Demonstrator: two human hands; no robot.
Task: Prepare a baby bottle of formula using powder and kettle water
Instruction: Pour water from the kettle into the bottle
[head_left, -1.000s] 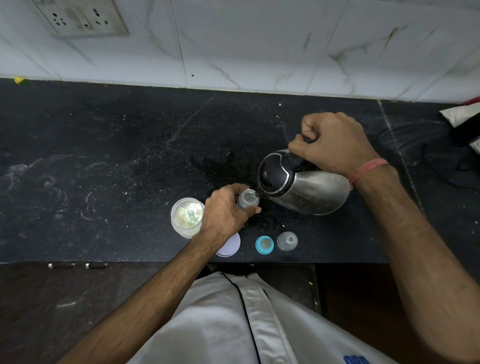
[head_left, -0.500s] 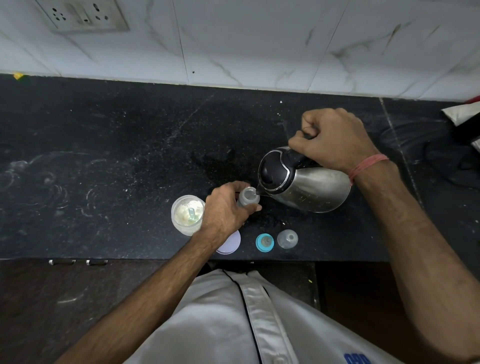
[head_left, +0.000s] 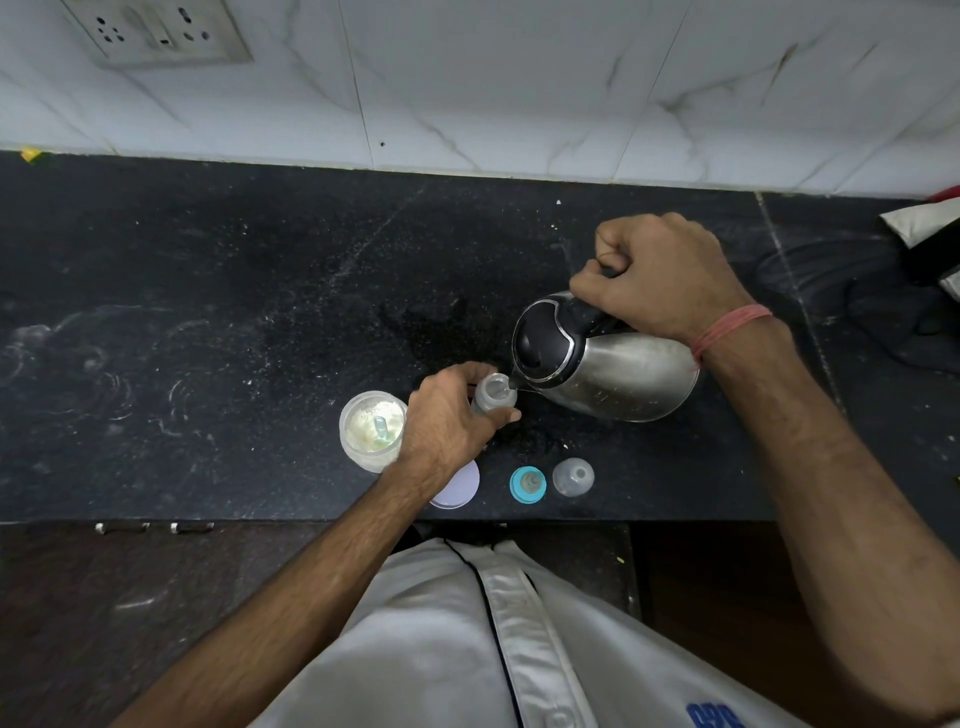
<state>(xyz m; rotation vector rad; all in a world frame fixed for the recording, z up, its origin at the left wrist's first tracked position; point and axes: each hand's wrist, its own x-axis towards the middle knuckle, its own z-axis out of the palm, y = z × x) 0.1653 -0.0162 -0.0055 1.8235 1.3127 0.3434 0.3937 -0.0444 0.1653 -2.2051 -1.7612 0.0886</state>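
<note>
Two hands worked at centre frame on the black stone counter (head_left: 208, 312). Left of centre stood an open clear jar of white powder (head_left: 370, 430); the left hand (head_left: 447, 421) gripped the small clear baby bottle (head_left: 493, 395). Right of it, the right hand (head_left: 660, 280) clenched the tilted steel kettle (head_left: 613, 374), spout at the bottle's mouth.

Only lettering: blue characters on the white shirt (head_left: 524, 649), cut by the bottom edge, well below the right hand (head_left: 660, 283) fingers; unreadable. Nothing legible on the kettle (head_left: 613, 374), bottle (head_left: 493, 392) or powder jar (head_left: 371, 428).
</note>
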